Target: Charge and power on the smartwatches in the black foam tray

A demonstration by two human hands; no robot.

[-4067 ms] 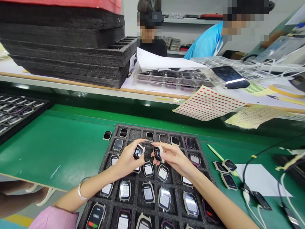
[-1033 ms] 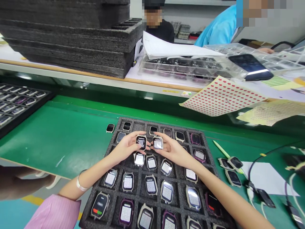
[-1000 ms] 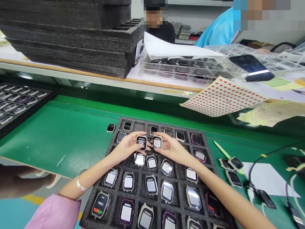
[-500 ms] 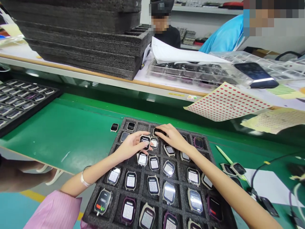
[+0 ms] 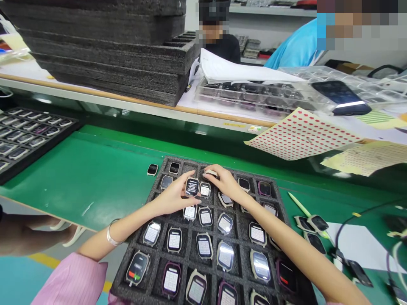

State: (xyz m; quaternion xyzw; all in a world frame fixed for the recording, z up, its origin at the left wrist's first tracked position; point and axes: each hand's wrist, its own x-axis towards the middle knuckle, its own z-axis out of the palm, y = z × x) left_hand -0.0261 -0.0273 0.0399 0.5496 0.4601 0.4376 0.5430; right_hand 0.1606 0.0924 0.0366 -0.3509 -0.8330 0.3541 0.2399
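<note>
A dark grey foam tray [image 5: 160,264] holds several smartwatch bodies without straps, many with lit screens. Near the tray's far side, my left hand [image 5: 173,195] has its fingers and thumb around the edges of a smartwatch [image 5: 192,187] showing white text on black. Close beside that one lies another watch [image 5: 205,189] with a white screen. My right hand [image 5: 225,181] pinches a pale-cased smartwatch [image 5: 210,173], tipped on edge over a far compartment. Its screen is turned out of sight. More watches, such as a purple-cased one [image 5: 171,279], sit in the nearer compartments.
One watch [image 5: 152,170] lies on the green mat left of the tray. A second filled tray [image 5: 41,135] is at far left. On the right are a green pen [image 5: 299,204], several watches and cables. Stacked foam trays [image 5: 127,63] stand on the shelf; two people sit beyond.
My left thumb has moved off the watch screen to its lower edge, uncovering the text. In my right hand, the watch has been tilted up, showing its pale side.
</note>
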